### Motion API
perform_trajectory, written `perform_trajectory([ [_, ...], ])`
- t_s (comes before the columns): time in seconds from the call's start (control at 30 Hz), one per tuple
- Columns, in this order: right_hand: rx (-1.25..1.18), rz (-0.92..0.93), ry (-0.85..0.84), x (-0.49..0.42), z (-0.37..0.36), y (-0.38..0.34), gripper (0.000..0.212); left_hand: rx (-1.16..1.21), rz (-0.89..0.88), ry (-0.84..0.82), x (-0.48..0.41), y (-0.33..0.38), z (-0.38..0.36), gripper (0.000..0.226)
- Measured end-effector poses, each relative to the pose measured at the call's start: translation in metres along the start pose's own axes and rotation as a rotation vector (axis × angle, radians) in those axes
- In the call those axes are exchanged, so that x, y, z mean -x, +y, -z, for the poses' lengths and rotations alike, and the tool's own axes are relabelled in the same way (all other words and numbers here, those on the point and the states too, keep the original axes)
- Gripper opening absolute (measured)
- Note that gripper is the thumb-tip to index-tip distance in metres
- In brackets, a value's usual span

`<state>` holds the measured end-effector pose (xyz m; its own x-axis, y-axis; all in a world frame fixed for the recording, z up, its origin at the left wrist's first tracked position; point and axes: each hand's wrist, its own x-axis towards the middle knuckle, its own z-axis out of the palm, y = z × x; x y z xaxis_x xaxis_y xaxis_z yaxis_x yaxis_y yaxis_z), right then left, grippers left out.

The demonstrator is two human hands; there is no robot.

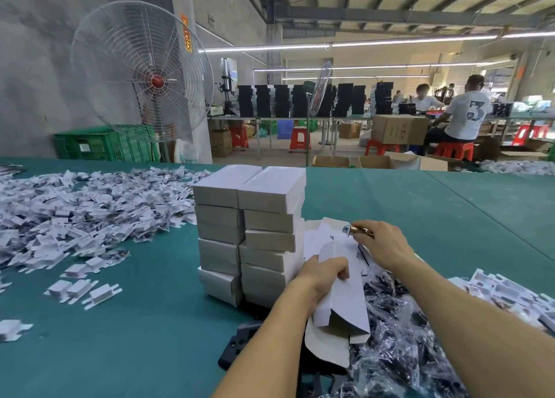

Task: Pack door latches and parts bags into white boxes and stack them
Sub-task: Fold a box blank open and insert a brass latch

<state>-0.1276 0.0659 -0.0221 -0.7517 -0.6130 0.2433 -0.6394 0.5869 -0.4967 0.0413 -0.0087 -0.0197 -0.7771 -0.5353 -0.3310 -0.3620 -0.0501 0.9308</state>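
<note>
- Grips, with the left hand (322,273), an open white cardboard box (341,304), fingers curled over its upper edge, open end tilted toward the camera.
- Pinches, with the right hand (387,244), a brass-and-silver metal door latch (357,231), held at the box's far flaps.
- Just left of both hands: a stack of closed white cardboard boxes (249,217), two columns side by side on the teal table cover (150,322).
- Heaped under the right forearm: clear plastic parts bags (399,346) with dark pieces inside.
- Spread across the table's left side: a loose pile of folded white card inserts (90,208).
- Near the table's front edge, partly under the left forearm: a flat black part with holes (238,342).
- Behind the table: a large white-caged pedestal fan with red hub (144,76), a green plastic crate (102,145), seated workers (464,112) at far benches.
</note>
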Motion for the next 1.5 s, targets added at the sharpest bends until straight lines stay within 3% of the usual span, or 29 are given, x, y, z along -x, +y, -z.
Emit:
perform_trajectory([
  [0.17, 0.218, -0.058, -0.129, 0.011, -0.016, 0.001, 0.037, -0.022, 0.003, 0.001, -0.001, -0.001, 0.001, 0.077],
  [0.27, 0.073, 0.003, -0.168, 0.009, -0.013, 0.008, 0.056, -0.023, 0.001, 0.011, -0.003, -0.002, 0.001, 0.078],
  [0.43, -0.098, -0.216, -0.077, 0.014, -0.008, 0.012, 0.063, -0.024, 0.008, 0.028, -0.003, -0.004, 0.001, 0.078],
  [0.6, -0.199, -0.169, 0.084, 0.023, 0.008, 0.012, 0.060, -0.032, 0.001, 0.044, -0.001, -0.003, -0.002, 0.079],
  [0.7, -0.062, -0.204, 0.130, 0.032, 0.016, 0.023, 0.057, -0.035, -0.002, 0.071, 0.003, -0.001, -0.005, 0.081],
  [0.83, 0.273, -0.359, -0.098, 0.039, 0.018, 0.049, 0.052, -0.023, -0.003, 0.105, 0.004, -0.004, -0.007, 0.058],
  [1.03, 0.233, -0.220, -0.256, 0.041, 0.017, 0.053, 0.052, -0.028, -0.030, 0.141, 0.000, -0.008, -0.005, 0.017],
  [1.17, 0.263, -0.183, -0.136, 0.052, 0.018, 0.050, 0.050, -0.042, -0.012, 0.135, 0.003, -0.004, -0.006, 0.024],
  [1.3, 0.205, -0.153, 0.049, 0.067, 0.030, 0.030, 0.043, -0.035, 0.002, 0.099, 0.010, 0.002, -0.005, 0.052],
  [1.5, -0.047, -0.157, 0.059, 0.089, 0.052, -0.002, 0.036, 0.040, -0.023, 0.079, 0.029, 0.016, -0.004, 0.039],
])
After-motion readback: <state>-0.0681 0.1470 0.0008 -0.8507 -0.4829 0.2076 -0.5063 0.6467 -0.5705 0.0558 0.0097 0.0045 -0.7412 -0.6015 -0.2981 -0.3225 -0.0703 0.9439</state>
